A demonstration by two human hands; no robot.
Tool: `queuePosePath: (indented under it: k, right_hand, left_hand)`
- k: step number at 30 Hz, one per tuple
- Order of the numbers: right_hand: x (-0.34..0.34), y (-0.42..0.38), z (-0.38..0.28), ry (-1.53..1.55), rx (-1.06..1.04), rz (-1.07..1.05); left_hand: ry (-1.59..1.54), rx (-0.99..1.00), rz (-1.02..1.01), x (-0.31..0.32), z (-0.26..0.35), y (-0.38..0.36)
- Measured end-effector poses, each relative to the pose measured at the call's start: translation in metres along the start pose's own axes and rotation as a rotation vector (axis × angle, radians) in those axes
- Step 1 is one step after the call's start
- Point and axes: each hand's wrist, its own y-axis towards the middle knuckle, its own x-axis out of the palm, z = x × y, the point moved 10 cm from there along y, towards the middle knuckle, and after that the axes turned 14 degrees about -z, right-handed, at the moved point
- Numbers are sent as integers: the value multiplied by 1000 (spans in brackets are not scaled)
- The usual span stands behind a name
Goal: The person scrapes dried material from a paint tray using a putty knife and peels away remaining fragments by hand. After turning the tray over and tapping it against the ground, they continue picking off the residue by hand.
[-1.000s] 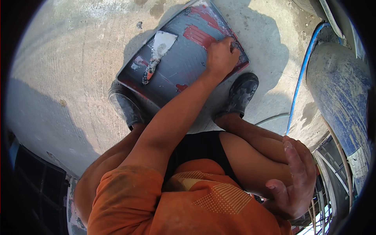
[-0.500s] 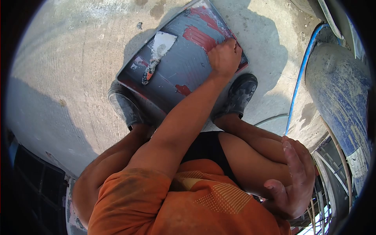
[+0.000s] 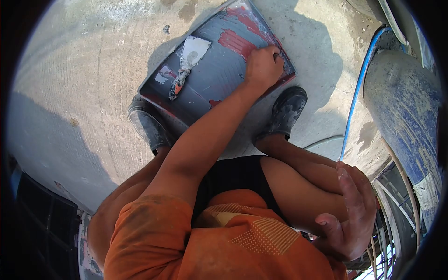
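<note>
A grey tray [image 3: 205, 70] with red paint-like smears [image 3: 233, 43] rests on the concrete between my feet. Inside, on its left side, lies a putty knife [image 3: 192, 53], its wide blade smeared pale and its orange-and-black handle crusted. My left hand [image 3: 264, 67] is closed over the right part of the tray, beside the red smear. Its fingers curl inward, and anything in them is hidden from me. Over by my right thigh, my right hand [image 3: 350, 214] has its thumb and fingers apart, holding nothing.
Dark clogs [image 3: 288, 107] flank the tray. To the right, a blue hose [image 3: 358, 93] runs past a large scuffed blue drum-like container [image 3: 403, 102]. Rods and bars [image 3: 392, 210] show at lower right. A dark panel [image 3: 44, 214] stands at lower left.
My left hand and forearm have shifted slightly left, and the forearm covers more of the lower red patch. My right hand, the tray and the putty knife look unchanged.
</note>
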Motion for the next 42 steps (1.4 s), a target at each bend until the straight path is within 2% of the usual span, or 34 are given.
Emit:
queuePosePath:
  k: [6,10,16,18,21,26,28,31,34,37,39,40,42]
  right_hand:
    - [-3,-1,4,1,56,93]
    - [-2,1,4,17,61,72]
    - [-2,4,7,13,80,58]
    - [-1,5,8,24,74,56]
    - [-2,6,8,22,72,52]
    - [-4,4,7,13,68,68]
    - [0,5,3,13,6,-8]
    - [-1,3,2,34,21,23]
    - [-4,4,2,1,52,-2]
    - [-6,-1,3,112,48,32]
    - [-7,-6,0,108,61,40]
    - [-6,-9,-2,96,49,41]
    - [-4,-13,-3,108,82,39]
  left_hand:
    - [-248,-175,-90,14,-16,8]
    - [-176,-193,-99,17,-13,10]
    - [-23,-205,22,12,-4,6]
    - [-43,-354,34,11,-5,1]
    - [-26,-365,29,11,-2,1]
    - [-4,-271,30,10,1,-4]
    - [1,-234,1,11,-3,-5]
    - [-82,-147,34,10,-10,-6]
    - [-23,-132,19,6,-1,-6]
    - [-137,-114,-17,21,-20,2]
    - [-281,-178,-62,27,-26,6]
    - [-278,-202,-76,31,-34,8]
    - [-124,-74,-25,30,-39,15]
